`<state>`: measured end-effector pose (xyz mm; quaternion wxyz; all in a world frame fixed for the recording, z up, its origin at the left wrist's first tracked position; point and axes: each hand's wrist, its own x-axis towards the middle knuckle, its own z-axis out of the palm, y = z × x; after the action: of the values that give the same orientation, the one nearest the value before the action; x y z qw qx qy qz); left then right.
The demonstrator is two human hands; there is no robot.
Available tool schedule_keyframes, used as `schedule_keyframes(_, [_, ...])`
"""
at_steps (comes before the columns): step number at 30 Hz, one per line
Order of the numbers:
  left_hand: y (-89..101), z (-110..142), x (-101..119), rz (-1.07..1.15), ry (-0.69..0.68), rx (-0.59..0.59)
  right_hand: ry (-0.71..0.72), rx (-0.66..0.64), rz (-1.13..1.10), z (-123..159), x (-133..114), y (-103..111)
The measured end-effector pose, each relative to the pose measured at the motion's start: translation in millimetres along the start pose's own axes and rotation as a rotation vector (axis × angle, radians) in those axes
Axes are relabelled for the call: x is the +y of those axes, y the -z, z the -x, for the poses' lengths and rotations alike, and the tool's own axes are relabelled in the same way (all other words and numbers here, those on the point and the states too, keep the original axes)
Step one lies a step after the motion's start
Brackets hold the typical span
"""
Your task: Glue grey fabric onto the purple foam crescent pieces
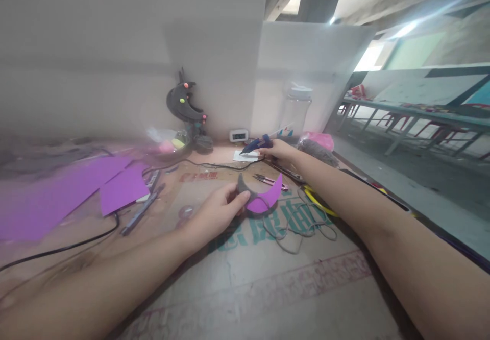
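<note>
My left hand (224, 204) pinches the left side of a crescent-shaped piece (268, 201), dark grey on one part and purple on the other. Farther back, my right hand (278, 150) is closed around a dark blue glue gun (255, 145), its nozzle pointing left over a small white pad (245, 156). Grey cord (294, 235) lies in loose loops just right of the crescent. Small pink-handled thread snips (273, 180) rest behind it. A finished-looking dark crescent ornament (184, 102) with coloured beads stands at the back left.
Purple sheets (122, 184) and a pen (141, 211) lie at the left, near a black cable (92, 239). A small digital clock (239, 136) and a clear jar (296, 109) stand by the back wall. A yellow loop (317, 202) lies under my right forearm.
</note>
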<state>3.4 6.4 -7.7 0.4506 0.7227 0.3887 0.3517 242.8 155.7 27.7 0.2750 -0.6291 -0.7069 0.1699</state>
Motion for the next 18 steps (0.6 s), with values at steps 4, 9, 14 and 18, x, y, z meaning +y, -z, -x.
schedule_keyframes(4, [-0.2, -0.6, -0.4, 0.048, 0.006, -0.003, 0.007, -0.012, 0.053, 13.3, -0.1, 22.9])
schedule_keyframes(9, [0.1, -1.1, -1.0, 0.065, -0.034, 0.065, 0.064, 0.127, 0.059, 64.2, -1.6, 39.9])
schedule_keyframes(14, [0.7, 0.8, 0.9, 0.000, -0.110, 0.156, 0.072, 0.056, -0.434, 135.7, -14.1, 15.6])
schedule_keyframes(18, [0.6, 2.5, 2.4, -0.046, -0.132, 0.159, -0.050, -0.224, -0.824, 169.9, -30.9, -11.4])
